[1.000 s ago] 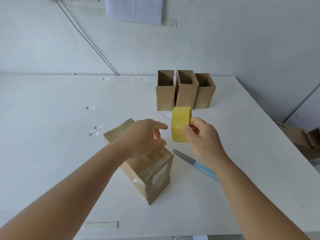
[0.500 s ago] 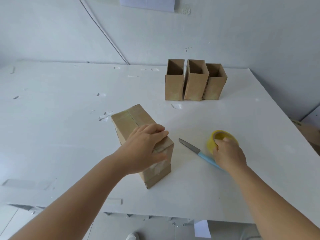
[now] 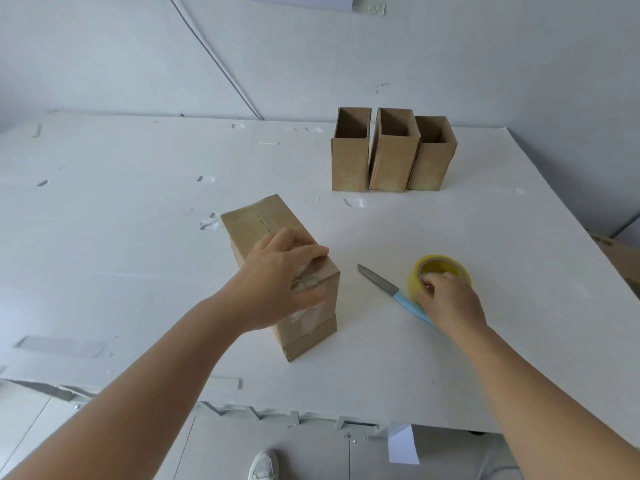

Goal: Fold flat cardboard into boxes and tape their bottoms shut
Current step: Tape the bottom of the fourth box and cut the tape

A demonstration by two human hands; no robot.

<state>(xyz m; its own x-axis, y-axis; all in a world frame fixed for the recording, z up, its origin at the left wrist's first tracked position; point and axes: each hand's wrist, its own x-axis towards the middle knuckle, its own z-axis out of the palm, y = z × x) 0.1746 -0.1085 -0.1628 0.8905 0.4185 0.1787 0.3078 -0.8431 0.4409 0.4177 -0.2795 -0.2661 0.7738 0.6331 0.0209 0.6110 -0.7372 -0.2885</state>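
The left hand (image 3: pixel 280 278) presses flat on the taped box (image 3: pixel 277 268) mid-table (image 3: pixel 138 271); the right hand (image 3: pixel 450 303) grips the tape roll (image 3: pixel 441 271) beside a knife (image 3: pixel 381 284). Reaching carelessly risks a cut from the exposed blade.

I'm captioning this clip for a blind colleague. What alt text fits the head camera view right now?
A person's left hand presses on the taped end of a cardboard box on a white table, while the right hand holds a yellow tape roll beside a blue-handled knife. Three open boxes stand behind.
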